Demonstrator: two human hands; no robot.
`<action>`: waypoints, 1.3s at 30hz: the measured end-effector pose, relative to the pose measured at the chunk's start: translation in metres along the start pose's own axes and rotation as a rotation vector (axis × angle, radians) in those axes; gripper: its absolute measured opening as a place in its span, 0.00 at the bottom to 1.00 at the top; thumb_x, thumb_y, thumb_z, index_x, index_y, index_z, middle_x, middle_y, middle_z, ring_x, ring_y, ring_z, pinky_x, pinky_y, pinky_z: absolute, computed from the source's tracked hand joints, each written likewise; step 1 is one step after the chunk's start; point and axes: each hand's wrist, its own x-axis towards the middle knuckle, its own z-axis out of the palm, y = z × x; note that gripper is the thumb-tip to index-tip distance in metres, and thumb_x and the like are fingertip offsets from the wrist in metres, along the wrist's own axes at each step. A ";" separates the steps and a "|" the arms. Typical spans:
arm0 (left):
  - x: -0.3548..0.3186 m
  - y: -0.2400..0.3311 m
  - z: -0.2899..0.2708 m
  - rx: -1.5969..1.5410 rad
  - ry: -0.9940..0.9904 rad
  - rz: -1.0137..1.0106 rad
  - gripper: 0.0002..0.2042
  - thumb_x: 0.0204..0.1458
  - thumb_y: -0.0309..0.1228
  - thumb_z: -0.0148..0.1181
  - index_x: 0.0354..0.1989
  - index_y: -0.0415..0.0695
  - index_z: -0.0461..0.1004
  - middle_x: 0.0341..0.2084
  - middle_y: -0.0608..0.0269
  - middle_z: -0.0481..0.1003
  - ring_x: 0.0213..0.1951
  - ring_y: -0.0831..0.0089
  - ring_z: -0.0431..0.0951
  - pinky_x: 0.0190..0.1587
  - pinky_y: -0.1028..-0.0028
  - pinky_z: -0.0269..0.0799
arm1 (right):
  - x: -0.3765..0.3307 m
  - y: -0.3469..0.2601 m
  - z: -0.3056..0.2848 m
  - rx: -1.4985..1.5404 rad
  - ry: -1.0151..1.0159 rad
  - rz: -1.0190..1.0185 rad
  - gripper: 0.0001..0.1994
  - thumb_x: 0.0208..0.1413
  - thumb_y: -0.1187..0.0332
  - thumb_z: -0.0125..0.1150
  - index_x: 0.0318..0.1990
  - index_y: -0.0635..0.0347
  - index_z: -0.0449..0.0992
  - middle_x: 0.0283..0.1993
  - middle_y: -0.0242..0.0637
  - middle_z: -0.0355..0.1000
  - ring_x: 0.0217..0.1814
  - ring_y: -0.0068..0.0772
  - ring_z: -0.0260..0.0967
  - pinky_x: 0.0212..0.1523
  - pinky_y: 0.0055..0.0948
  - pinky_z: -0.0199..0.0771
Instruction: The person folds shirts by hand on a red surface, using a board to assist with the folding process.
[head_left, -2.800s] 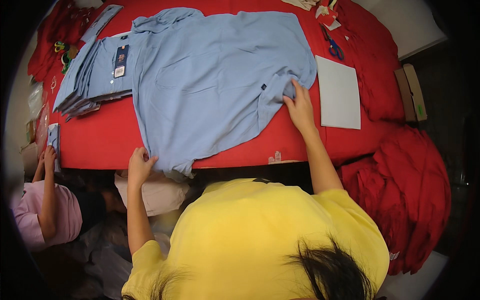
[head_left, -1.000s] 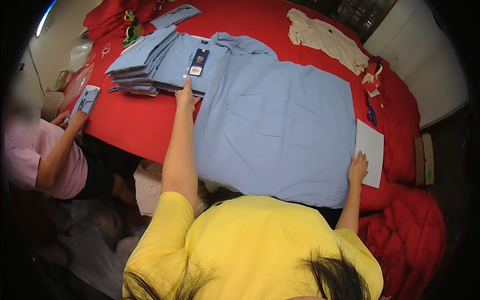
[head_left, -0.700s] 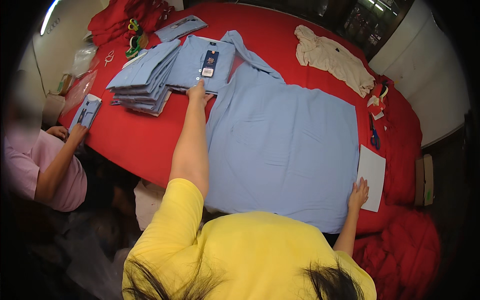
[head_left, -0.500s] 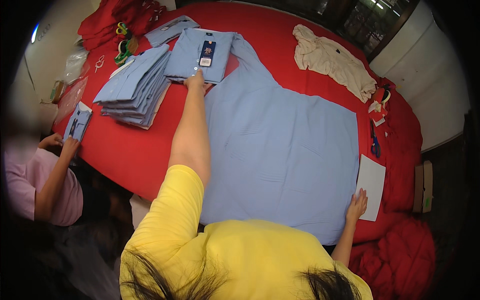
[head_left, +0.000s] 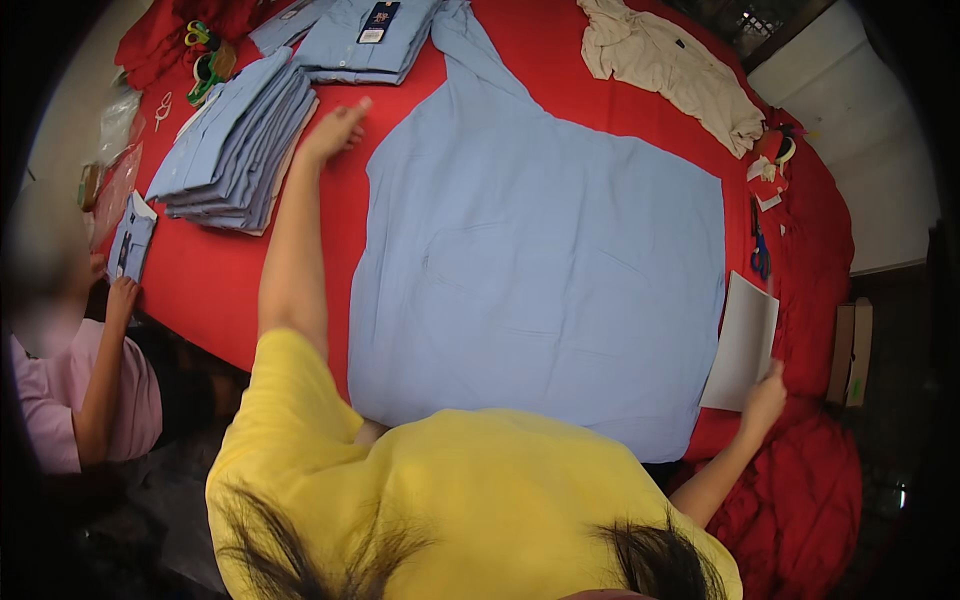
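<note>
A light blue long-sleeved shirt (head_left: 550, 280) lies spread out in front of me, one sleeve reaching toward the far side. My left hand (head_left: 338, 130) is over the red cloth between a pile of folded blue shirts (head_left: 232, 150) and the spread shirt. It is empty, its fingers loosely bent and apart. Beyond it sits another folded blue shirt (head_left: 335, 42) with a dark hang tag (head_left: 379, 20). At the right, my right hand (head_left: 765, 398) pinches the edge of a white sheet of card (head_left: 742, 345), which lies beside the spread shirt's hem.
Red cloth (head_left: 200, 290) covers the table. A crumpled cream garment (head_left: 680, 75) lies at the far right; blue scissors (head_left: 760, 255) and a tape roll (head_left: 786, 152) are near the right edge. At left, a person in pink (head_left: 125, 385) handles a small folded blue shirt (head_left: 130, 240).
My left hand has left the tagged folded shirt and come back toward me, to the left. My right hand has shifted to the card's outer edge and grips it. The view has tilted somewhat.
</note>
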 end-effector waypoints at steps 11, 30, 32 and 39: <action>-0.090 -0.034 -0.013 0.375 0.366 0.204 0.27 0.49 0.49 0.63 0.43 0.34 0.71 0.32 0.52 0.78 0.35 0.58 0.79 0.41 0.64 0.72 | 0.002 -0.254 -0.076 1.098 -0.306 -0.906 0.12 0.59 0.74 0.48 0.48 0.64 0.71 0.44 0.42 0.74 0.47 0.32 0.70 0.51 0.27 0.66; -0.265 -0.096 -0.016 -1.002 0.152 -0.104 0.17 0.52 0.20 0.57 0.50 0.40 0.62 0.41 0.56 0.72 0.45 0.70 0.72 0.51 0.72 0.68 | -0.049 -0.477 0.011 0.959 -0.640 -1.128 0.13 0.59 0.74 0.48 0.50 0.59 0.73 0.46 0.45 0.74 0.47 0.42 0.71 0.50 0.33 0.67; -0.275 -0.088 -0.028 -1.059 0.195 -0.115 0.17 0.51 0.19 0.57 0.49 0.40 0.64 0.39 0.58 0.73 0.41 0.72 0.74 0.47 0.75 0.69 | -0.050 -0.478 0.015 0.961 -0.596 -1.146 0.13 0.59 0.75 0.47 0.50 0.58 0.74 0.46 0.46 0.73 0.48 0.45 0.70 0.50 0.36 0.67; -0.283 -0.106 -0.034 -0.124 0.259 0.004 0.18 0.45 0.16 0.59 0.46 0.36 0.69 0.29 0.65 0.73 0.32 0.79 0.72 0.37 0.80 0.70 | -0.062 -0.492 0.014 0.881 -0.450 -1.173 0.14 0.59 0.75 0.46 0.48 0.57 0.75 0.46 0.48 0.72 0.50 0.50 0.68 0.51 0.41 0.67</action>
